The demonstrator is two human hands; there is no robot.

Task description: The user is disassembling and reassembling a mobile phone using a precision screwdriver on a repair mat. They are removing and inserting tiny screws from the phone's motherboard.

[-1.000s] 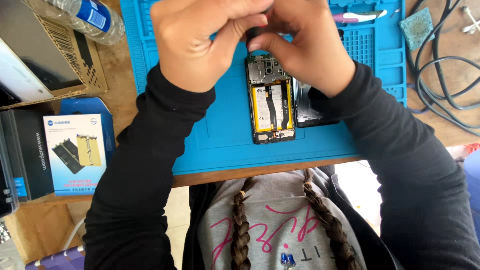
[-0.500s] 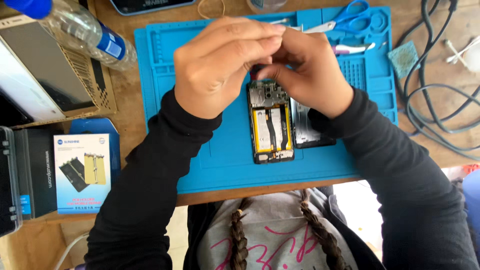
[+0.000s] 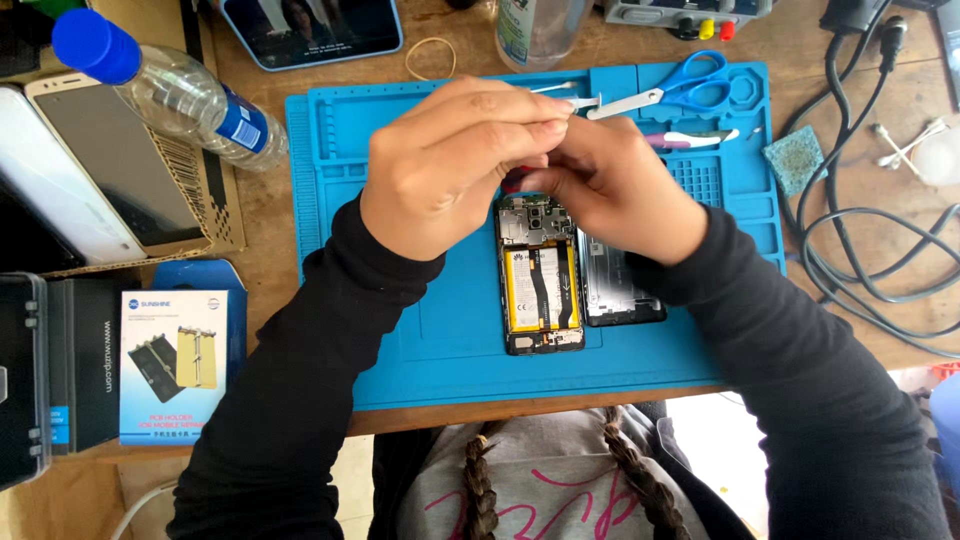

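Two hands pressed together above opened phone (image 3: 541, 288): left hand (image 3: 450, 170), right hand (image 3: 615, 185) fingers curled; held item hidden

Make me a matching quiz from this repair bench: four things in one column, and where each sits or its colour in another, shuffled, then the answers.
Things:
1. opened phone
2. scissors
3. water bottle
4. rubber band

Descriptions:
A. lying on its side, blue cap, left of the mat
B. on the bare wood above the mat
C. blue handles, at the mat's top edge
D. back off, yellow battery showing, mid-mat

Pairs: 1-D, 2-C, 3-A, 4-B
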